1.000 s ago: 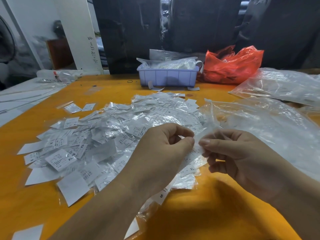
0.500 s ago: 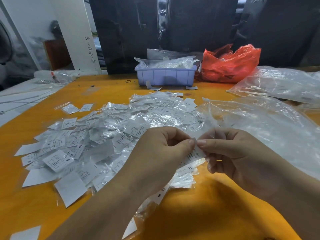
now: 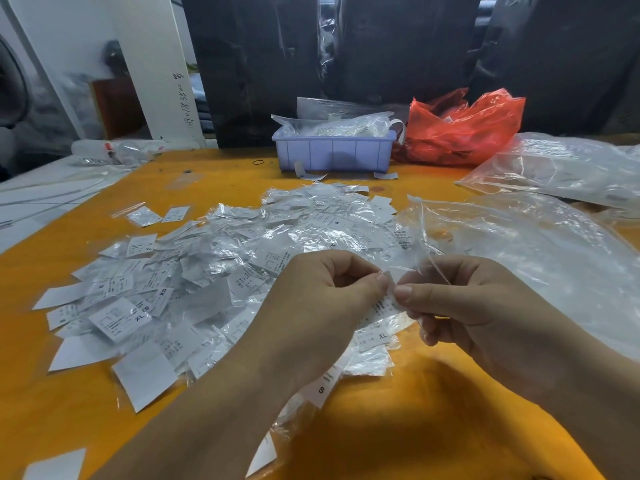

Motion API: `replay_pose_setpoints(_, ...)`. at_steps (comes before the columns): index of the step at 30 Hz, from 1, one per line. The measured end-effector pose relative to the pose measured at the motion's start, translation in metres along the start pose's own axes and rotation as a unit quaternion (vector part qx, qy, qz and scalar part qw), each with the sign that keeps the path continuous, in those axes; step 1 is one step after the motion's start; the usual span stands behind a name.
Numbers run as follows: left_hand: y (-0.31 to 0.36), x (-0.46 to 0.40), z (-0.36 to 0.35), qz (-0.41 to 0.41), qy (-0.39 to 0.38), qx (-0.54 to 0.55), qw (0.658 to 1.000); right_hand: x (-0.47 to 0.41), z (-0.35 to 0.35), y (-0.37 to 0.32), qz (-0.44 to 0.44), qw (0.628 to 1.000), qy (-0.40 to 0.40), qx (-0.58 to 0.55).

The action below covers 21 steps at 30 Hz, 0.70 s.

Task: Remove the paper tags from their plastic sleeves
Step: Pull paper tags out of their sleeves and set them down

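Over the orange table, my left hand and my right hand meet fingertip to fingertip. Between them is one small white paper tag in its clear plastic sleeve. My left thumb and forefinger pinch its top edge, and my right thumb and forefinger pinch it from the other side. Behind and left of my hands spreads a wide heap of sleeved tags, printed with sizes such as XL, XS and S. A few bare white tags lie at the heap's near-left edge.
A lilac plastic bin holding clear bags stands at the back centre, with a red plastic bag to its right. Large clear plastic bags cover the table's right side. White sheets lie at the far left edge.
My two hands have come closer together, so thumbs and forefingers now nearly touch at the tag's top edge. The heap has not moved.
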<state>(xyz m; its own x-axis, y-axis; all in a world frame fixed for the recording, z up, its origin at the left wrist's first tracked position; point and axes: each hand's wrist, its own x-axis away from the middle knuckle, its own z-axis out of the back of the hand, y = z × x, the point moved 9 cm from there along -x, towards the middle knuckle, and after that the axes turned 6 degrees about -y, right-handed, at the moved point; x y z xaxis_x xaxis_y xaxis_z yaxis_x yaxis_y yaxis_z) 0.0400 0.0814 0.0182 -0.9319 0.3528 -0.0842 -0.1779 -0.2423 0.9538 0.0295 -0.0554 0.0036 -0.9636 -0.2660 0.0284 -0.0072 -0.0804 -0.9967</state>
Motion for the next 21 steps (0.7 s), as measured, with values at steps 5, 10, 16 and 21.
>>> replay_pose_setpoints(5,-0.0008,0.0001,0.0007,0.003,0.008,0.007,1.000,0.0009,0.0007,-0.0027,0.005,1.000,0.000,0.010)
replay_pose_setpoints(10,-0.0012,0.0005,0.0023,0.002,0.013,0.009,1.000,0.0009,0.0009,-0.0016,-0.005,1.000,-0.004,0.018)
replay_pose_setpoints(16,-0.0017,-0.0003,0.0043,0.001,0.023,0.034,0.999,0.0002,-0.0008,0.0003,-0.006,1.000,-0.016,0.007)
replay_pose_setpoints(21,-0.0034,-0.0009,0.0040,0.006,0.021,0.062,0.998,-0.0001,-0.0024,0.0017,-0.009,1.000,-0.022,0.002)
